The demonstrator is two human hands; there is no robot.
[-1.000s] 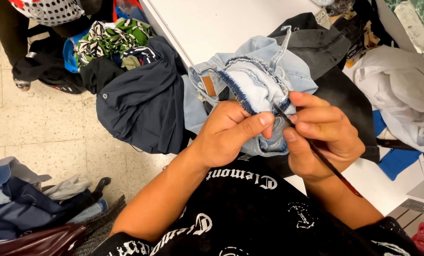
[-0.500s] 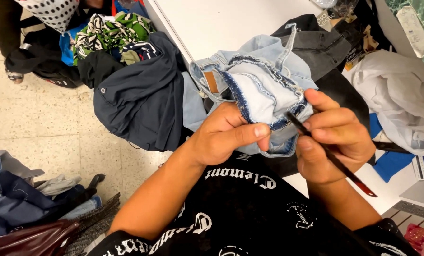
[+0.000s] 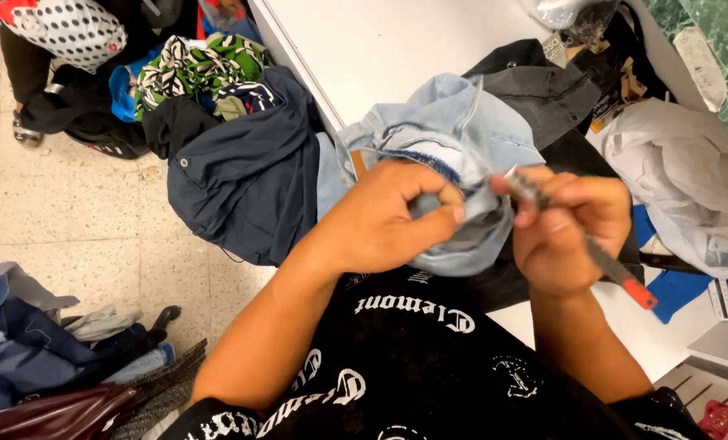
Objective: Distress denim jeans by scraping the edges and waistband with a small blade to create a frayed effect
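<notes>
Pale blue denim jeans (image 3: 461, 138) lie bunched at the edge of the white surface (image 3: 396, 49), the left hand (image 3: 388, 216) pinching a fold of them. The right hand (image 3: 571, 232) is closed around a thin red-tipped tool (image 3: 592, 253), its point at the cloth; how much work is finished cannot be told.

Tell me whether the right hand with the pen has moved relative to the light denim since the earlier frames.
Yes. The right hand has risen slightly; the pen tip now sits at the light denim's right edge, no longer low beside the left hand.
</notes>
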